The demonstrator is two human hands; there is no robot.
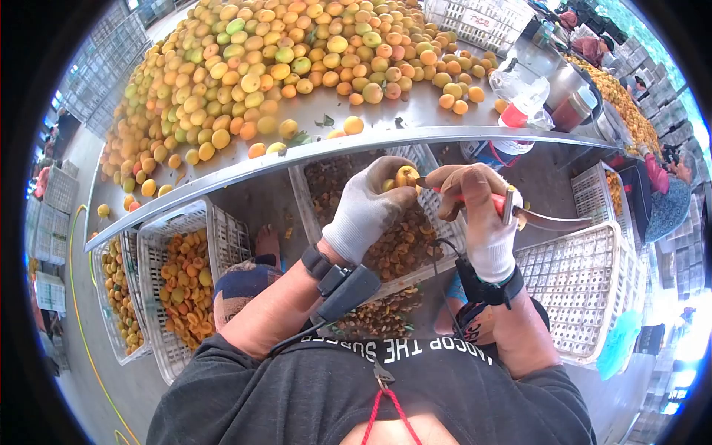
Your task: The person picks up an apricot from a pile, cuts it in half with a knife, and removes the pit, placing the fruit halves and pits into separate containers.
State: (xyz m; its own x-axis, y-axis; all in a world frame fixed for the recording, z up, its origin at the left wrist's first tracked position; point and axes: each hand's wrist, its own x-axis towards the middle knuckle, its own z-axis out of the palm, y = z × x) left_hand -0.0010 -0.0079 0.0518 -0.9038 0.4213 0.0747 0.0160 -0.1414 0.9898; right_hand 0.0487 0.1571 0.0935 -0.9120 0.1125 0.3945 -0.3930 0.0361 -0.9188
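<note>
Both my hands wear white work gloves, stained brown at the fingers. My left hand [371, 211] is closed around a yellow-orange apricot [406, 176], below the table's near edge. My right hand [478, 196] grips a red-handled cutting tool [498, 203]. Its narrow tip meets the apricot's side, while a curved metal piece [552, 221] sticks out behind the hand. Fingers hide much of the tool. Beneath my hands stands a white crate [300, 194] with brownish fruit pieces and scraps in it.
A large heap of apricots [252, 74] covers the metal table [415, 119]. Crates of fruit [172, 216] stand at left, and a white crate [575, 285] at right. A red-capped container [513, 115] sits on the table's right. Another person [664, 189] is at far right.
</note>
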